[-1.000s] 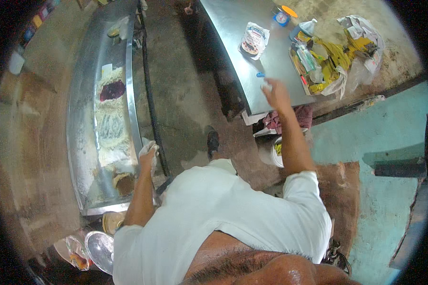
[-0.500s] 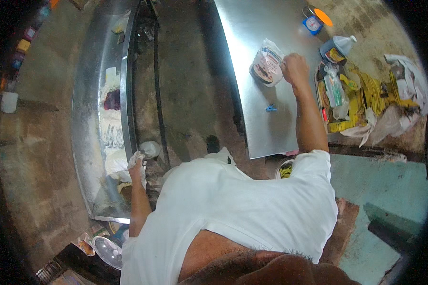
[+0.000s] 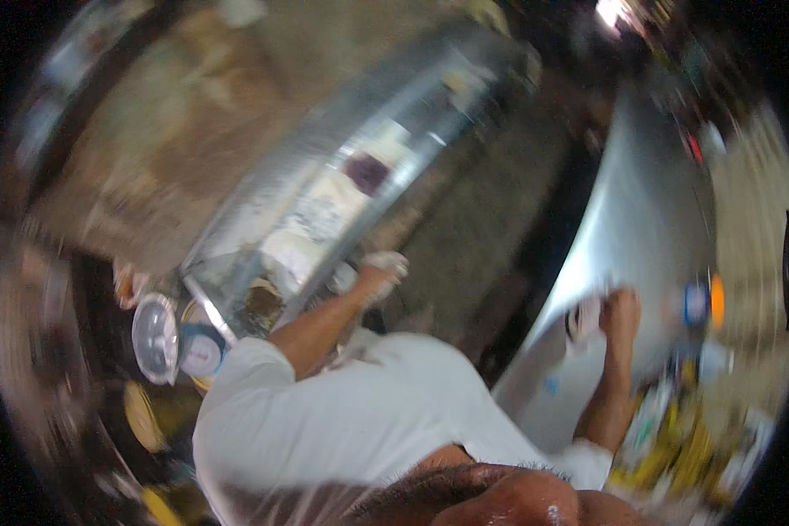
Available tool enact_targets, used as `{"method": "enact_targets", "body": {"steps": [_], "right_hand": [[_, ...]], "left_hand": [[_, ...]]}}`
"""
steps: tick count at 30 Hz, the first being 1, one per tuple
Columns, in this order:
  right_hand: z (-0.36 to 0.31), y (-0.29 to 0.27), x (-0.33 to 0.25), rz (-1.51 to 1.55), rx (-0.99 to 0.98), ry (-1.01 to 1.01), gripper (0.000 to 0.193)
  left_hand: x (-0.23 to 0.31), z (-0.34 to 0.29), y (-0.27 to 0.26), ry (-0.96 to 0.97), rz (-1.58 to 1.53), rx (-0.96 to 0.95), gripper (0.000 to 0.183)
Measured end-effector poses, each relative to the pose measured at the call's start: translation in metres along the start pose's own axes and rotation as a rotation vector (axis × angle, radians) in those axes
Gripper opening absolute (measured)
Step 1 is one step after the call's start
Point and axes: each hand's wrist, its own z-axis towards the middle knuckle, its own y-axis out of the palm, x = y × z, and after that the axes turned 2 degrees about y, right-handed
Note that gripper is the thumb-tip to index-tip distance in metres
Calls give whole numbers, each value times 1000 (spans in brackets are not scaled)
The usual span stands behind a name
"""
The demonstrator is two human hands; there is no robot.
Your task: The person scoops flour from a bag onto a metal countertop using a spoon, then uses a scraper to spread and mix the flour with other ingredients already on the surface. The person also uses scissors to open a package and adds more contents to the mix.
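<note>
My right hand [image 3: 621, 314] is a fist gripping the edge of a white printed pouch [image 3: 582, 323] over the shiny metal table [image 3: 614, 228]. On that table, nearer to me, lies a small blue clip [image 3: 551, 384]. My left hand [image 3: 386, 265], coated in white, is held just beyond the near end of the long metal-edged worktop [image 3: 412, 171]; motion blur hides how its fingers are set. Across that worktop lie patches of white powder [image 3: 320, 215] and a dark red piece [image 3: 367, 174]. A white roundish thing [image 3: 343, 278] is close by my left hand.
A clear plastic bowl [image 3: 155, 337] and a dial scale [image 3: 202, 355] are at the left worktop's near end. Beyond my right hand stands a blue scale with an orange top [image 3: 703, 302]. Yellow bags [image 3: 688, 447] are piled at the lower right.
The whole view has swung round and is blurred. My left hand has moved away from the worktop's edge over the gap. My right hand still grips the pouch.
</note>
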Motion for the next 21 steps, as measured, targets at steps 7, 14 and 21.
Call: {"method": "enact_targets", "body": {"steps": [7, 14, 21], "right_hand": [[85, -109, -162, 526, 139, -403, 12], [153, -196, -327, 745, 329, -850, 13], [164, -219, -501, 905, 174, -1166, 13]], "left_hand": [[7, 15, 16, -312, -216, -244, 45], [29, 49, -14, -169, -1009, -28, 82], [116, -19, -128, 483, -1551, 342, 85]]}}
